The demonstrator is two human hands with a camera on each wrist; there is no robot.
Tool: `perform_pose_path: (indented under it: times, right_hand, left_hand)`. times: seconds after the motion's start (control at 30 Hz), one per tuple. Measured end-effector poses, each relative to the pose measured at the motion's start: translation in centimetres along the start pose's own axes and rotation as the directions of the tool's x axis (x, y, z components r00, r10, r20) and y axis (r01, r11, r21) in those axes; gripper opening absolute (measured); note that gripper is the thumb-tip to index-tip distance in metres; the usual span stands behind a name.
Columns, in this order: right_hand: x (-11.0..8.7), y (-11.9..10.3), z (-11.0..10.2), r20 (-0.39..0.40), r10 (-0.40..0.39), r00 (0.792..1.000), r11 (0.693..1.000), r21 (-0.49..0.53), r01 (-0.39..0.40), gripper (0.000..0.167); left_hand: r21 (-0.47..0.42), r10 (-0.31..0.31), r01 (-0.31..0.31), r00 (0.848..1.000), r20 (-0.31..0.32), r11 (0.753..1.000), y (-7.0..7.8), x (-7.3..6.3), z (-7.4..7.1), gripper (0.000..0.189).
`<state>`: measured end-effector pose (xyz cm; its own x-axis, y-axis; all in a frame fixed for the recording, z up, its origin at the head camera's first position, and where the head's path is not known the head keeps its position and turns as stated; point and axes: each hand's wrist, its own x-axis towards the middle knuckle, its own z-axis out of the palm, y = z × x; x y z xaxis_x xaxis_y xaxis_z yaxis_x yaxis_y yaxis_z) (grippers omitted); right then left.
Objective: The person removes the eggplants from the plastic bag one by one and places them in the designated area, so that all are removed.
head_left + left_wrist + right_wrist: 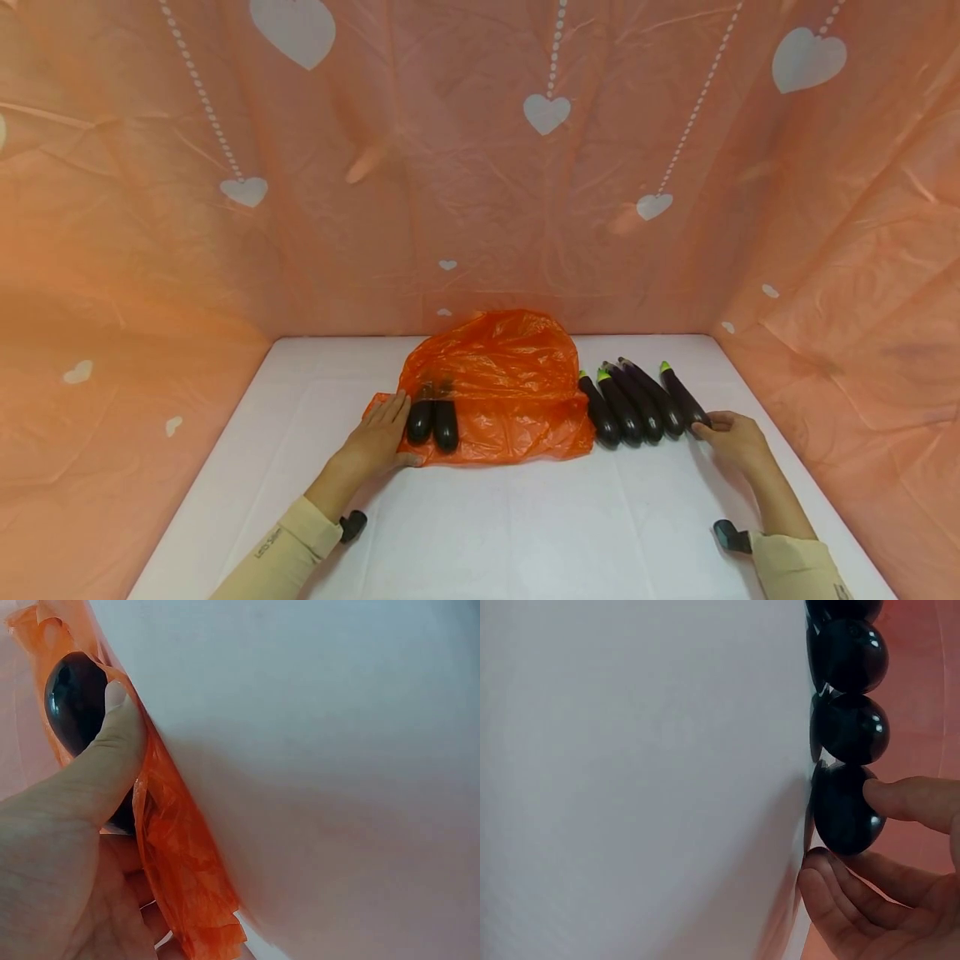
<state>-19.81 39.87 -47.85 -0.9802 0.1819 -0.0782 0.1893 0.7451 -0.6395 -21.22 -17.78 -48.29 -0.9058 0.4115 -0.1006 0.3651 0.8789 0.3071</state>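
Observation:
An orange plastic bag (pixel 517 400) lies on the white table, with two dark eggplants (pixel 446 427) at its left part, their upper ends under the thin plastic. My left hand (pixel 378 437) rests along the bag's left edge, fingers extended. In the left wrist view its thumb (pixel 116 742) lies over the bag's edge beside a rounded eggplant end (pixel 75 701). To the bag's right lies a row of several eggplants (pixel 622 408) with green stem ends pointing away. My right hand (pixel 735 437) pinches the lower end of the rightmost eggplant (pixel 682 396) between thumb and fingers.
Orange sheeting with white hearts (pixel 546 114) walls off the back and both sides of the white table (pixel 525 525). A black wrist device (pixel 352 526) sits at the left cuff, another (pixel 731 537) at the right cuff.

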Motion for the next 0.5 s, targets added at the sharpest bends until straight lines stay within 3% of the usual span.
perform_pose_path:
  times: [0.5]
  right_hand:
    - [-0.07, 0.10, -0.35, -0.023, 0.033, 0.999, 0.999, -0.028, -0.033, 0.062]
  left_hand:
    - [0.003, -0.005, 0.005, 1.000, 0.006, 1.000, 0.12, -0.09, -0.09, 0.103]
